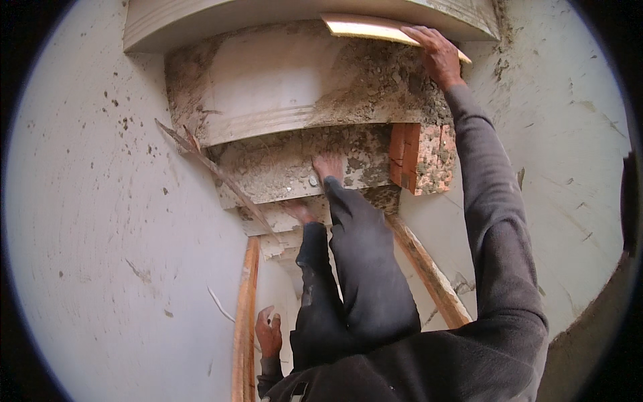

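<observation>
At the top right, my right hand (439,57) is closed over a long, thin pale board (368,28) with a bright yellowish edge. The board lies slantwise along the foot of an upper step's riser, its right end poking out past my wrist. My right arm is stretched far forward. Low down beside my left leg hangs my left hand (269,333), its fingers loosely bent and apart, with nothing seen in it. Nearest to it is an upright wooden plank (245,321).
Dusty stair steps (261,124) hold rubble and mortar crumbs. Orange hollow bricks (422,157) sit at the right end of one step. A thin splintered wood strip (221,177) leans at the left. Another plank (429,268) slants behind my right leg. My bare feet (328,166) stand on steps.
</observation>
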A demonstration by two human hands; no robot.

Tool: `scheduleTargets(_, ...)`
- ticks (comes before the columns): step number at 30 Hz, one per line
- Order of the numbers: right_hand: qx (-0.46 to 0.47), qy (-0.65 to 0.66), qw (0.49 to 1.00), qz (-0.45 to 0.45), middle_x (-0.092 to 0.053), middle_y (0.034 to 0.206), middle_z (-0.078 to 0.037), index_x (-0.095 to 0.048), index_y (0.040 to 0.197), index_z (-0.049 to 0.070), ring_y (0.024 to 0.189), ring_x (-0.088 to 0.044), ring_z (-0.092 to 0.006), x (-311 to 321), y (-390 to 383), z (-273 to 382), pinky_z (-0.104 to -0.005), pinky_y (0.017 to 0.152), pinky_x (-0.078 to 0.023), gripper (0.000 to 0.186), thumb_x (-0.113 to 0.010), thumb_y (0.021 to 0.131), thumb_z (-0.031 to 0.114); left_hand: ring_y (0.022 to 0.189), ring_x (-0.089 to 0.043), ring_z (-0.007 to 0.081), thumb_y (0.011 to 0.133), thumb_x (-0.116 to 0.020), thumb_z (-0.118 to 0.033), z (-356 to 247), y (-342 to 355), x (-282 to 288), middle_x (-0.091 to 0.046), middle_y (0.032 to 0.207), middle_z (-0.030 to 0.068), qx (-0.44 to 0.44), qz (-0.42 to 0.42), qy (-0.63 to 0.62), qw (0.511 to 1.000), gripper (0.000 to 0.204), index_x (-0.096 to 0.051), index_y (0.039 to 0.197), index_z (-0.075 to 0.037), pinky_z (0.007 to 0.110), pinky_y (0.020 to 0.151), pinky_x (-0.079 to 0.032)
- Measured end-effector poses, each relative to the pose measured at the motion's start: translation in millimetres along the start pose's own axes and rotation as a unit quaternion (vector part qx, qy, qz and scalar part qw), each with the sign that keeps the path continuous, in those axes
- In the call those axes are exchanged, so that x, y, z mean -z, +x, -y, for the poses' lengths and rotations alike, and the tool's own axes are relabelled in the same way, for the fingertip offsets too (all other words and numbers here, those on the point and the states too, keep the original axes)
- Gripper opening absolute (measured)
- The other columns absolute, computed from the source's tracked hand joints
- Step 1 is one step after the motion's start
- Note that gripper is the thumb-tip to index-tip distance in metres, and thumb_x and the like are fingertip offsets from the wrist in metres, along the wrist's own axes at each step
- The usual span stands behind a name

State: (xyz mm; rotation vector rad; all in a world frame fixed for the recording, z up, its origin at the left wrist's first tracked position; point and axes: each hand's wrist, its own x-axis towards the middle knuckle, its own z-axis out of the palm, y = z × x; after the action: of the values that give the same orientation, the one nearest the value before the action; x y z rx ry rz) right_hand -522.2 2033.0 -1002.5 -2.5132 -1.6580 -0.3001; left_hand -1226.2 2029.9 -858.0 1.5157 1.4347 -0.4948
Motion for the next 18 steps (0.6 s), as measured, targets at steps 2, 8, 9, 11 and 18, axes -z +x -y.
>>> scheduleTargets(2, -0.01, -0.014, 0.999, 0.043, -0.063, 0.113, -0.002, -0.059, 0.12, 0.024, 0.101, -0.06, -0.0226, -15.0, 4.4, -6.3, -0.0351, 0.086, -0.051, 0.043, -0.05, 0.084, 0.004, 0.102, -0.057, 0.0345, 0.088, -0.054, -0.016, -1.6, 0.0, 5.0, -0.061, 0.106, 0.0212, 0.004, 0.004, 0.015, 1.0, 0.03, -0.057, 0.11, 0.004, 0.04, 0.089, -0.044)
scheduleTargets(8, -0.055, -0.072, 0.994, 0.061, -0.061, 0.118, -0.003, -0.058, 0.122, 0.025, 0.105, -0.059, -0.0227, -49.1, -14.0, 0.7, -0.0343, 0.089, -0.049, 0.042, -0.052, 0.085, 0.008, 0.101, -0.059, 0.0335, 0.089, -0.054, -0.021, -0.7, 2.2, 6.5, -0.061, 0.109, 0.0221, 0.022, 0.022, 0.058, 0.998, 0.034, -0.057, 0.112, 0.003, 0.04, 0.088, -0.045)
scheduleTargets(9, -0.057, -0.067, 0.995, 0.048, -0.061, 0.118, -0.003, -0.058, 0.122, 0.026, 0.105, -0.059, -0.0226, -48.4, -14.4, 7.5, -0.034, 0.09, -0.049, 0.042, -0.052, 0.085, 0.008, 0.101, -0.059, 0.0333, 0.089, -0.054, -0.022, -3.5, 4.5, 5.2, -0.061, 0.109, 0.0222, 0.019, 0.025, 0.066, 0.997, 0.035, -0.057, 0.113, 0.003, 0.04, 0.088, -0.045)
scheduleTargets(11, -0.06, -0.049, 0.994, 0.082, -0.061, 0.118, -0.002, -0.057, 0.123, 0.027, 0.103, -0.06, -0.0216, -39.0, -15.6, 20.6, -0.0333, 0.09, -0.05, 0.042, -0.052, 0.085, 0.008, 0.102, -0.059, 0.0328, 0.089, -0.054, -0.023, -11.7, 9.9, 1.1, -0.061, 0.109, 0.022, 0.027, 0.041, 0.042, 0.998, 0.035, -0.057, 0.113, 0.003, 0.039, 0.088, -0.045)
scheduleTargets(18, -0.129, -0.025, 0.982, 0.133, -0.062, 0.119, 0.005, -0.056, 0.124, 0.034, 0.101, -0.062, -0.0156, -31.7, -51.8, 73.7, -0.0289, 0.085, -0.054, 0.049, -0.052, 0.086, 0.004, 0.1, -0.06, 0.0286, 0.09, -0.052, -0.019, -6.0, 17.2, -1.5, -0.062, 0.104, 0.0216, -0.018, 0.027, -0.009, 0.999, 0.035, -0.055, 0.115, 0.005, 0.038, 0.088, -0.046)
